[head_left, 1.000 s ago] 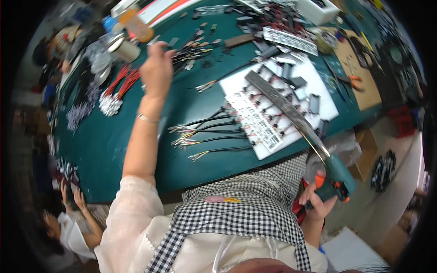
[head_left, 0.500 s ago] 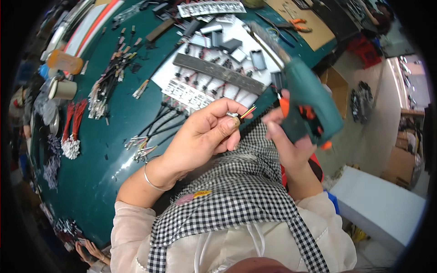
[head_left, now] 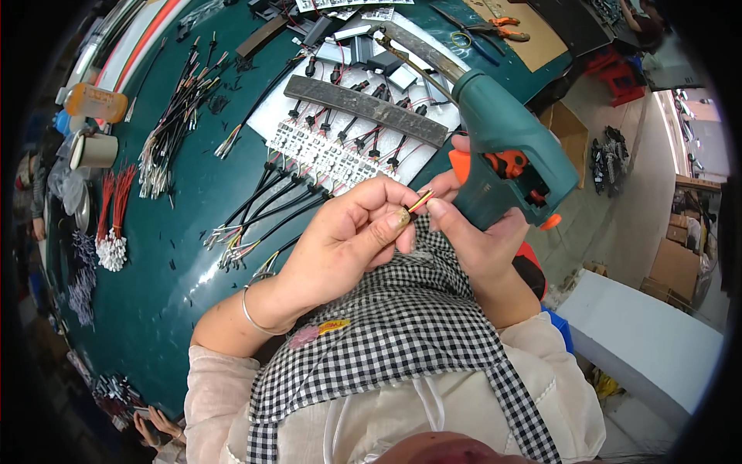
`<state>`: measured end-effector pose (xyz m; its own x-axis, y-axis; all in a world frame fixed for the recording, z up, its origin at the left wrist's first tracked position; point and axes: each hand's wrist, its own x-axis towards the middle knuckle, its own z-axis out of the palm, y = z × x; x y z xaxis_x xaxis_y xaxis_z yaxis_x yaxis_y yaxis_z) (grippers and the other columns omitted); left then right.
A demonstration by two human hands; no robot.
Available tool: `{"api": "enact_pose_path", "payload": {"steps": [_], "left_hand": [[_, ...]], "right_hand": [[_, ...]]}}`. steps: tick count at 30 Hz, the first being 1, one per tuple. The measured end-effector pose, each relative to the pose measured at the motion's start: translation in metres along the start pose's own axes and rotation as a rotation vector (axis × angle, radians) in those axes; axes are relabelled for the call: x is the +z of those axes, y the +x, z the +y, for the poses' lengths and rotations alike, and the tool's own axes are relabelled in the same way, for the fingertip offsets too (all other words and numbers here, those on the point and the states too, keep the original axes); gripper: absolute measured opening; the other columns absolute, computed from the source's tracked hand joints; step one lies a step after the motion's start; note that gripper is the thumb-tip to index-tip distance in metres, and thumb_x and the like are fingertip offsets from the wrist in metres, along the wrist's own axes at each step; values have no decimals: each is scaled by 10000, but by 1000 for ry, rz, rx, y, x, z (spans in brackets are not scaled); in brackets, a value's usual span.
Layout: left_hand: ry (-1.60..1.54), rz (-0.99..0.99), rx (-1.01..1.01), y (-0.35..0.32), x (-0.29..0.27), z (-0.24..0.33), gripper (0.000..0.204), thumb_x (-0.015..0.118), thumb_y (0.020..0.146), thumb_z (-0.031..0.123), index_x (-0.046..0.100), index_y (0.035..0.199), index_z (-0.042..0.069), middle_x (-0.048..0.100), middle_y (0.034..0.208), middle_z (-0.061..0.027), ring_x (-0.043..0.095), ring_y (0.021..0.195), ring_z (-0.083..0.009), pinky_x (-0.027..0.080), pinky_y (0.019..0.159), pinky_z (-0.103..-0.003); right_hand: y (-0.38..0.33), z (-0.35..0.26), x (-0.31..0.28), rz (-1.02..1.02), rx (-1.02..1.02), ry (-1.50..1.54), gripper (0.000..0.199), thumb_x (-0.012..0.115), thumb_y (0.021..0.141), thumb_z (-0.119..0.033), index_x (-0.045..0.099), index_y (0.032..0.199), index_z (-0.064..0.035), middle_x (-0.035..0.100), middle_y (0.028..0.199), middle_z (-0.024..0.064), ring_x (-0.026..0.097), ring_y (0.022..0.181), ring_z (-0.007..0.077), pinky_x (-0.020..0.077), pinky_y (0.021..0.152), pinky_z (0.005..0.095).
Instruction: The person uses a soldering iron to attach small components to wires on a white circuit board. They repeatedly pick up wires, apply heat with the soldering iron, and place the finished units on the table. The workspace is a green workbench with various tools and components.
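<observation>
My left hand [head_left: 340,243] is closed, its thumb and forefinger pinching a cable end with thin coloured wires [head_left: 421,202], yellow and red among them. Gripped in my right hand [head_left: 483,240] is a green soldering gun [head_left: 518,143] with orange parts, its long metal barrel aimed toward the far left. The thumb and a fingertip of that same hand meet at the wire tips. The rest of the cable is hidden behind my left hand. Beyond my hands, a dark bar [head_left: 363,110] lies across a white board [head_left: 270,100] with rows of small white circuit boards [head_left: 328,157] and black cables.
Black cables with bare ends [head_left: 251,216] lie left of my hands. Bundled wires [head_left: 174,124] and red wires with white connectors [head_left: 114,224] are farther left. Pliers [head_left: 495,32] rest at the far right. A white box [head_left: 634,340] stands at the right, near another person's hands [head_left: 158,425] opposite.
My right hand has moved left with the soldering gun, and its fingertips now touch the wire ends. The table scene has shifted slightly left and up in view.
</observation>
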<state>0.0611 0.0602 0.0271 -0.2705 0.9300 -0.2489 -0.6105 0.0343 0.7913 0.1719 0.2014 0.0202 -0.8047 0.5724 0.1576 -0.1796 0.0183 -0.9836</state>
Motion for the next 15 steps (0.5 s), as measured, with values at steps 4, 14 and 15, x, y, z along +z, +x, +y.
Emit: {"api": "enact_pose_path", "payload": {"steps": [4,14,15], "left_hand": [[70,18,-2,0,0,-1,208,524,975,150,526,1138,20,590,793,-19,386,548,-9,256,453,-155],[37,49,22,1,3,-5,200,550,950,90,521,1133,14,608,806,-26,411,546,-2,282,459,-150],[12,36,4,1,3,-3,201,552,949,90,521,1133,15,608,807,-26,413,548,-1,282,460,-149]], "right_hand": [[-1,-3,2,47,47,63,556,627,786,67,410,1297,90,646,884,150,628,718,124,498,588,214],[-4,0,-1,14,74,58,553,630,806,54,403,1310,78,647,900,138,603,698,101,495,601,208],[-3,0,-2,-1,53,41,551,631,807,56,403,1309,78,646,898,136,603,700,100,493,599,207]]}}
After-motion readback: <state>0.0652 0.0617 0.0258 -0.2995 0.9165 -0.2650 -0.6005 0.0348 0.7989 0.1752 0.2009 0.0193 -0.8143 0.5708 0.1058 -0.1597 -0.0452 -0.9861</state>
